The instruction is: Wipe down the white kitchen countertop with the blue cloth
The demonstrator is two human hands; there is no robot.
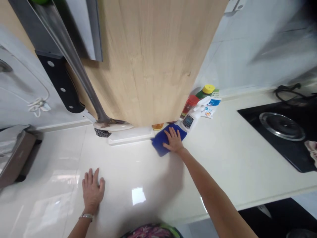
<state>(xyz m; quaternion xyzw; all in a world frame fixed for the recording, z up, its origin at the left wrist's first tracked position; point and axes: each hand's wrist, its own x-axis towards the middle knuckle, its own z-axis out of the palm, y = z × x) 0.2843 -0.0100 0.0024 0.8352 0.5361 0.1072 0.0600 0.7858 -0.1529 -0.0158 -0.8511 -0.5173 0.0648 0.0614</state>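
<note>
My right hand (pixel 174 140) reaches far across the white counter (pixel 223 158) and lies flat, fingers spread, on a blue cloth (pixel 160 142) near the back wall. My left hand (pixel 92 190) rests flat on the counter close to me, fingers together and stretched out, holding nothing; a metal watch band is on that wrist. Just right of the cloth stands a white spray bottle (pixel 192 117).
A wooden cabinet (pixel 151 59) hangs overhead. Behind the cloth stand a red-lidded jar (pixel 190 104), a yellow-capped bottle (pixel 207 90) and a packet (pixel 210 107). A black hob with a burner (pixel 282 127) is at the right, a knife (pixel 61 82) and ladle (pixel 74 66) hang at the left.
</note>
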